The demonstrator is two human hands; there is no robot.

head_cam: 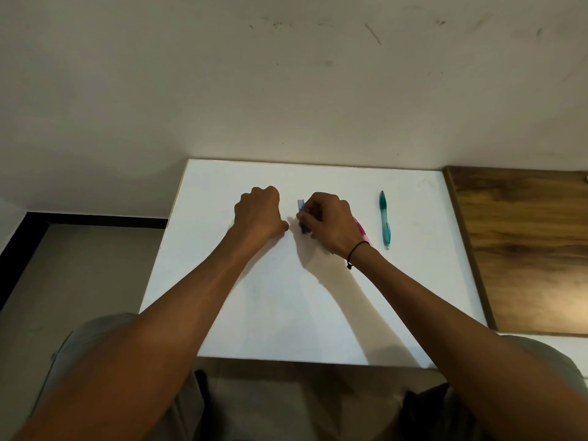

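Head view: counting two hands over one white tabletop [286,313]. Pinching one blue translucent piece [301,205] with curled fingers of the right hand [327,222], at its left edge. Resting the left hand [259,211] as a closed fist, gripping nothing visible, just beside that piece. Lying near, right of the right hand: one teal pen [385,219]; peeking out under its wrist, one pink item [362,231].

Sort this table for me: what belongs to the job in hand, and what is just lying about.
In hand: blue piece, pinched by the right hand; pink item partly hidden under that hand; left hand, curled, resting on the white table.
Lying about: teal pen; wooden board.
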